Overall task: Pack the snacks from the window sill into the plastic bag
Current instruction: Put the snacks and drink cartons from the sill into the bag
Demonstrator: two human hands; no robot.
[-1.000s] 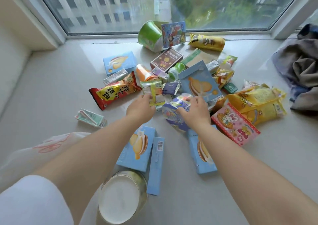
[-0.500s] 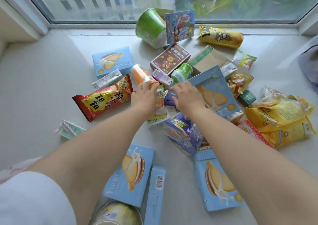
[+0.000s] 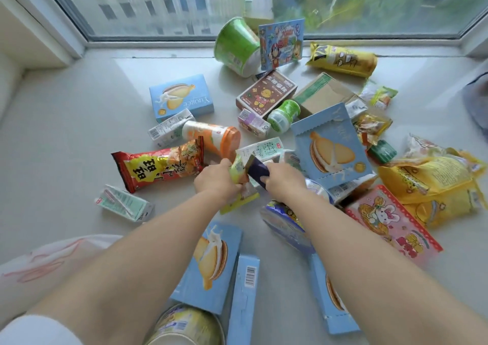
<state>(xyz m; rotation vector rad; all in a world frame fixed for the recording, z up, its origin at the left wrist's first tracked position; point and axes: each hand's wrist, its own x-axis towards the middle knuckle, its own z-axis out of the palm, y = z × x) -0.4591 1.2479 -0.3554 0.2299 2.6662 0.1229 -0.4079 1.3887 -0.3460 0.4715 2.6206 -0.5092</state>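
Left hand (image 3: 216,179) clamped on green-yellow sachet (image 3: 237,171), right hand (image 3: 284,182) clamped on dark purple packet (image 3: 256,171): small stuff grabbed two at once, saves bag (image 3: 52,260) trips

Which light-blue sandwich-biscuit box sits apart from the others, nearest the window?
The blue box at upper left, above the red packet. It lies flat, beyond both hands; the other blue boxes sit among the pile or close to the person.
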